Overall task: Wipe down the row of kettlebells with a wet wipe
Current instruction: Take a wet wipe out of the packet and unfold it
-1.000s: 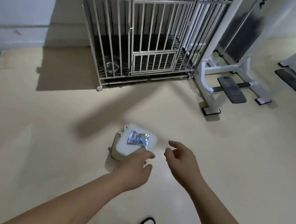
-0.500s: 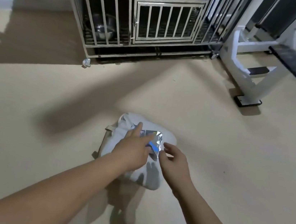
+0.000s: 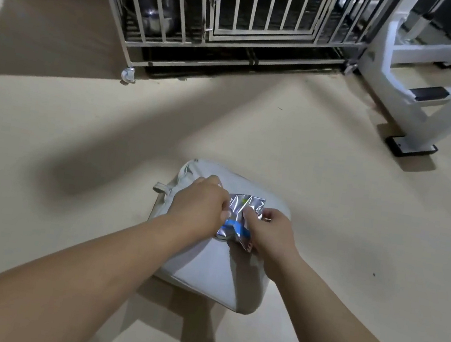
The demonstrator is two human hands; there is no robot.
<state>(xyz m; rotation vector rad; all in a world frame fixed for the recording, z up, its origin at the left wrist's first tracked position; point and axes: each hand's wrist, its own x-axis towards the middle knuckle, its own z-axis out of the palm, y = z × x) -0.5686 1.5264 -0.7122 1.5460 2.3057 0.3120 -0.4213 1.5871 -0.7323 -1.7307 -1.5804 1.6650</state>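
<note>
Silver foil with a blue band: that is the wipe packet, crumpled, lying on top of a pale padded bag just below the centre of the frame. The bag sits on the beige floor, with a small loop tab sticking out at its left side.

From my seat I see both forearms reaching in from the bottom edge and meeting at the packet. The left grip is clenched on the packet's left edge, fingers curled under and the thumb pressed against the foil. The right grip is curled on the packet's right and lower edge, pinching the foil between thumb and fingers near its corner. Neither grip is released; the foil spans the short gap between them. I cannot tell whether the packet is lifted clear of the bag or resting on it.

Across the top of the frame stands a barred metal cage with a steel bowl inside at upper left and a caster at its near corner. A white gym frame fills the upper right.
</note>
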